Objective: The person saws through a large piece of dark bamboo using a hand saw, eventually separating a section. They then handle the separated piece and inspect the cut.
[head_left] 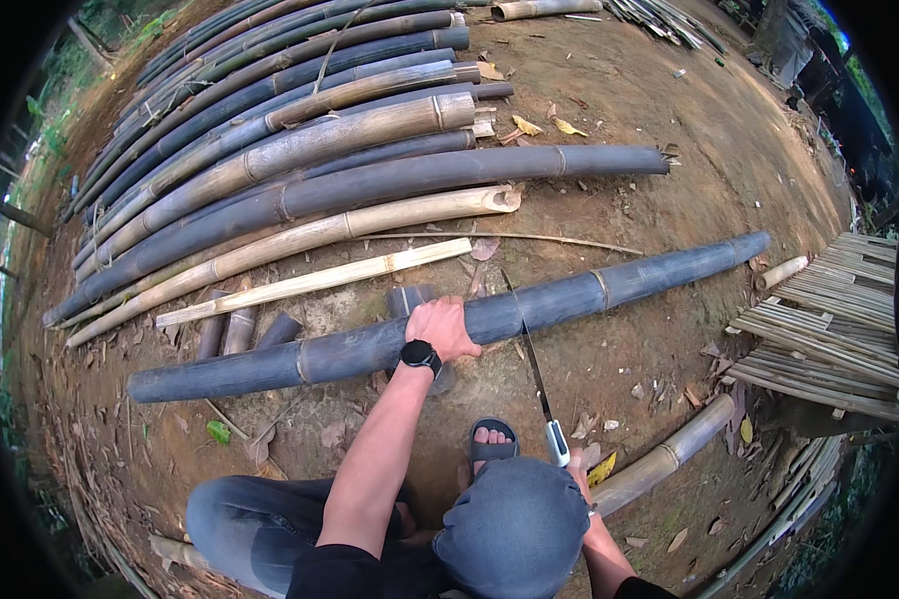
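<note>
A long dark bamboo pole (659,281) lies crosswise in front of me, propped on a short bamboo piece (410,299). My left hand (444,327), with a black watch at its wrist, presses down on the pole's middle, fingers curled over its top. To the right of that hand, a handsaw (535,371) crosses the pole, the blade's far part resting on the bamboo. The saw's white and dark handle is in my right hand (578,473), which my raised knee partly hides.
Several bamboo poles (360,127) lie side by side at the far left. A split pale bamboo length (320,282) is nearer. Bamboo slats (829,329) are stacked at the right, and another pole (669,454) lies near my right knee. Dry leaves dot the dirt ground.
</note>
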The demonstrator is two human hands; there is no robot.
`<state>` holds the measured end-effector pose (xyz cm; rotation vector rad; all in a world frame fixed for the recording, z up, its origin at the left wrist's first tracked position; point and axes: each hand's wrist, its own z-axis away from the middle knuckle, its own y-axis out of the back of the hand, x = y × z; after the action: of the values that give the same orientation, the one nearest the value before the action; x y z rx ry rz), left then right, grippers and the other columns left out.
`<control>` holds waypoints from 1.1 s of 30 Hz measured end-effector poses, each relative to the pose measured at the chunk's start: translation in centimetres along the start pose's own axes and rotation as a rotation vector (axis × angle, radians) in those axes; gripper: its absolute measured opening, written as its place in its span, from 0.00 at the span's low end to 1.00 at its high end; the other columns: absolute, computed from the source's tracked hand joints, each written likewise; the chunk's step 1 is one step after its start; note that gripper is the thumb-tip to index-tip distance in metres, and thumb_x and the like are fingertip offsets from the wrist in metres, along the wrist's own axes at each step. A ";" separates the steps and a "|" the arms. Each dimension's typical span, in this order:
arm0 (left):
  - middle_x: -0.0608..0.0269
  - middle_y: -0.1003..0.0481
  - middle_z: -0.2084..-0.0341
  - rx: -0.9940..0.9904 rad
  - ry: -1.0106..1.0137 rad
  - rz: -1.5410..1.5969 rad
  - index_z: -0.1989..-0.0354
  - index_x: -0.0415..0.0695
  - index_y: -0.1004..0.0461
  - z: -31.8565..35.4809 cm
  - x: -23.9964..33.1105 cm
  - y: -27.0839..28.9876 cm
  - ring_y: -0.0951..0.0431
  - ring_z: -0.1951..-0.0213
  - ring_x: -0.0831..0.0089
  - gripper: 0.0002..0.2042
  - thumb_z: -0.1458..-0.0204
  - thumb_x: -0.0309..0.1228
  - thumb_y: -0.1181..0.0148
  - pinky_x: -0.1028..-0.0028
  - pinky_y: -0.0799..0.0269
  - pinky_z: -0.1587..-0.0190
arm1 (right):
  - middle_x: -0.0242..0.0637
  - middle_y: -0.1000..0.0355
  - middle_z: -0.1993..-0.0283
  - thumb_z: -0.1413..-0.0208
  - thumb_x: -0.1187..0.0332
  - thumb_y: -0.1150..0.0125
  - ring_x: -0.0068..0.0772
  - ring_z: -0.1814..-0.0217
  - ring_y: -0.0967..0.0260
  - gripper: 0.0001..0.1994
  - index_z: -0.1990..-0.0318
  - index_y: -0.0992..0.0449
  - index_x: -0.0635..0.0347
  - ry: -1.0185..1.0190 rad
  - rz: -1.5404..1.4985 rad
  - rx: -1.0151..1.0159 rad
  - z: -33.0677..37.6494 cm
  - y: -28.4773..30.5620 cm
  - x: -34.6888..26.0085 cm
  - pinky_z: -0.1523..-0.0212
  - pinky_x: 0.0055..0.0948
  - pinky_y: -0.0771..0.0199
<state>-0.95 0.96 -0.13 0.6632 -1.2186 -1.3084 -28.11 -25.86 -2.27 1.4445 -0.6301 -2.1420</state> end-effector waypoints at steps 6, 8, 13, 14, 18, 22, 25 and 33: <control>0.48 0.20 0.63 -0.103 0.041 0.019 0.60 0.37 0.23 0.2 -0.2 1.0 0.18 0.60 0.56 0.35 0.73 0.54 0.28 0.62 0.22 0.57 | 0.63 0.28 0.74 0.38 0.64 0.43 0.68 0.67 0.26 0.18 0.52 0.42 0.66 -0.018 0.175 0.020 -2.0 -0.8 -2.3 0.71 0.51 0.27; 0.49 0.20 0.62 -0.022 0.027 0.009 0.60 0.37 0.23 -0.1 -0.2 0.5 0.18 0.59 0.56 0.35 0.73 0.54 0.28 0.63 0.22 0.57 | 0.65 0.28 0.74 0.38 0.64 0.43 0.70 0.66 0.27 0.18 0.52 0.42 0.67 -0.015 0.146 0.019 -0.8 -0.3 -0.5 0.72 0.55 0.29; 0.49 0.21 0.61 -0.023 0.022 0.018 0.58 0.36 0.24 1.0 0.0 -0.2 0.18 0.59 0.56 0.37 0.73 0.54 0.27 0.63 0.22 0.56 | 0.69 0.28 0.70 0.38 0.62 0.42 0.72 0.63 0.29 0.21 0.52 0.44 0.69 -0.097 0.224 -0.039 -5.4 -0.4 -6.4 0.69 0.59 0.32; 0.49 0.21 0.61 -0.048 0.032 0.006 0.58 0.36 0.24 0.9 -0.8 0.6 0.18 0.59 0.56 0.37 0.72 0.54 0.27 0.63 0.22 0.55 | 0.69 0.28 0.70 0.38 0.62 0.42 0.72 0.63 0.29 0.21 0.52 0.44 0.69 -0.103 0.226 -0.023 -4.0 -1.0 -6.0 0.69 0.59 0.32; 0.49 0.20 0.62 0.040 -0.024 -0.014 0.58 0.36 0.24 0.8 -0.1 -0.1 0.18 0.59 0.56 0.37 0.72 0.55 0.27 0.63 0.22 0.55 | 0.67 0.28 0.72 0.38 0.62 0.42 0.71 0.65 0.29 0.21 0.53 0.44 0.68 -0.133 0.061 -0.040 -0.7 1.2 -3.5 0.71 0.57 0.33; 0.48 0.20 0.62 -0.002 0.008 -0.006 0.59 0.36 0.24 0.4 0.2 -0.1 0.18 0.59 0.56 0.36 0.72 0.54 0.28 0.63 0.22 0.55 | 0.65 0.28 0.75 0.39 0.64 0.41 0.72 0.69 0.29 0.20 0.53 0.44 0.68 -0.012 0.212 -0.024 -5.7 0.0 -3.1 0.74 0.57 0.33; 0.47 0.21 0.62 -0.116 0.053 0.030 0.59 0.36 0.25 0.4 0.2 1.4 0.18 0.59 0.55 0.36 0.72 0.53 0.28 0.62 0.22 0.56 | 0.66 0.28 0.74 0.38 0.65 0.43 0.72 0.68 0.29 0.18 0.52 0.43 0.69 -0.087 0.135 -0.030 -1.1 -0.5 -1.3 0.73 0.59 0.32; 0.47 0.21 0.63 -0.028 0.010 -0.003 0.59 0.36 0.25 0.5 0.1 0.2 0.18 0.61 0.54 0.35 0.71 0.53 0.29 0.62 0.22 0.57 | 0.67 0.28 0.74 0.37 0.62 0.44 0.73 0.65 0.29 0.20 0.52 0.44 0.68 -0.129 0.230 -0.055 -3.6 -0.3 -4.3 0.68 0.57 0.28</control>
<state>-1.33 1.00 0.22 0.6507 -1.1897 -1.3207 -23.33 -23.40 -0.58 1.1521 -0.7403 -2.0647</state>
